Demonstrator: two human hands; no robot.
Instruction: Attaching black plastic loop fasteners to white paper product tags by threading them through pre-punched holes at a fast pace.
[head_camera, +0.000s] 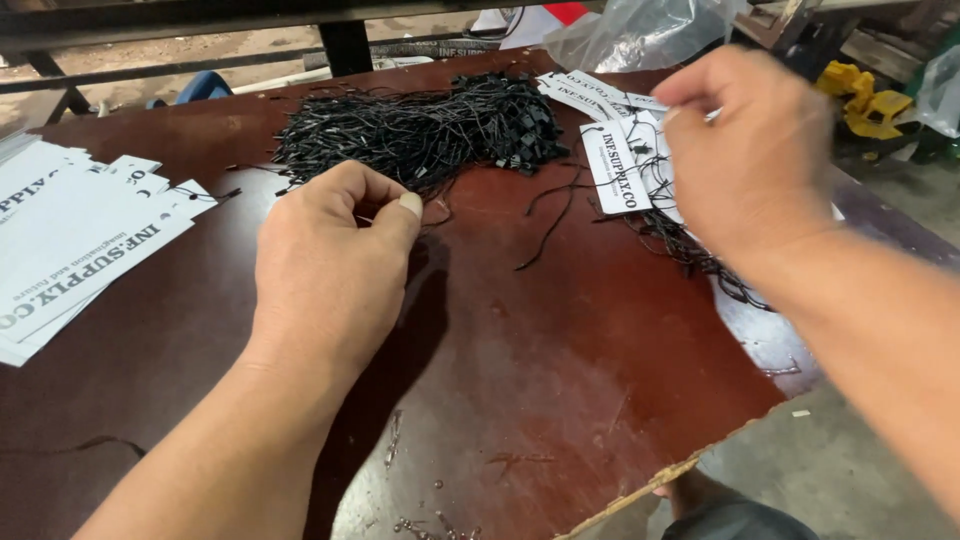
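- Dark reddish-brown bench (560, 380), scuffed, front edge chipped, carrying everything below.
- Stack of white paper tags (70, 240) at the far left, well apart from both hands.
- Tangled heap of black strings (420, 125) at the back centre, just beyond the left hand.
- Right hand (750, 160) raised over a smaller pile of strung tags (625, 150) on the right; grip pinched at fingertips, contents blurred, cannot tell.
- Left hand (330, 265) resting on the bench, thumb and forefinger pinched on a thin strand at the heap's near edge.
- One loose string (548, 222) lying between the hands.
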